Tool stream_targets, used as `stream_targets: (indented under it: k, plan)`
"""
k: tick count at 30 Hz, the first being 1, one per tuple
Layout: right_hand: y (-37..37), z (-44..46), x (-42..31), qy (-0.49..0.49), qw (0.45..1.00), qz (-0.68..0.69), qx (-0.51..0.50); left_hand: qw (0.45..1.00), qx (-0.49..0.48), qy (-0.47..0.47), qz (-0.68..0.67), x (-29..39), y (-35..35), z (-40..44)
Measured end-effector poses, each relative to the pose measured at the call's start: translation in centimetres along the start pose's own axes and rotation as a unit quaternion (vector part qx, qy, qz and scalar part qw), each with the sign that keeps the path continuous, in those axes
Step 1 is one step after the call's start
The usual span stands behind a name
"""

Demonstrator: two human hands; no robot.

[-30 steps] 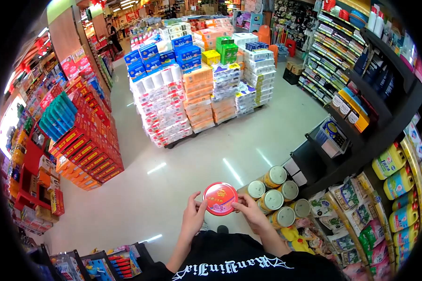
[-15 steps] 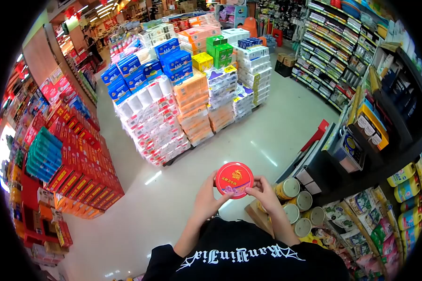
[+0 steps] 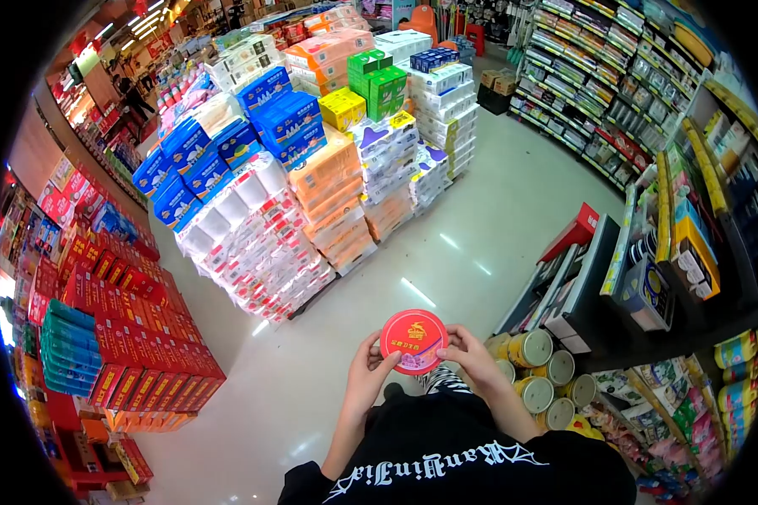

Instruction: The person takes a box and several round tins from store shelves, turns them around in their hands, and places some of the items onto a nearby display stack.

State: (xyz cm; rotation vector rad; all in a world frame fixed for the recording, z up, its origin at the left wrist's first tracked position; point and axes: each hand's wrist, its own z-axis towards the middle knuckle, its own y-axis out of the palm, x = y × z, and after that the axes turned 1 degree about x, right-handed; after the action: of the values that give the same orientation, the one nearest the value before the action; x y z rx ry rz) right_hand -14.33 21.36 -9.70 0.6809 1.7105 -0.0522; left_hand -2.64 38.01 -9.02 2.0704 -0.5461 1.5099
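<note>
Gripped btwn L hand (image 3: 365, 375) & R hand (image 3: 473, 358): rnd red tin (image 3: 413, 340)

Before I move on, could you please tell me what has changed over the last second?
The view has shifted: the stacked tissue packs appear nearer and further left, the red boxes lower, the yellow cans further right. The round red tin sits slightly higher in the picture, and the left hand grips nearer its lower edge. The right hand still holds it too; nothing was let go.
</note>
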Motion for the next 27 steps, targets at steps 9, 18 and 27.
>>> stream_targets:
  k: [9,18,27]
  plan:
    - [-5.6,11.4,-6.8,-0.012,0.999,0.003,-0.033,1.0,-0.023,0.011,-0.004,4.6,4.1,12.4]
    - [-16.2,18.8,-15.6,-0.082,0.995,-0.043,0.021,0.994,-0.104,0.04,-0.018,7.4,14.4,26.2]
    - [-23.0,23.1,-15.3,-0.053,0.991,0.061,0.11,0.98,-0.197,-0.034,-0.003,7.4,19.5,35.8]
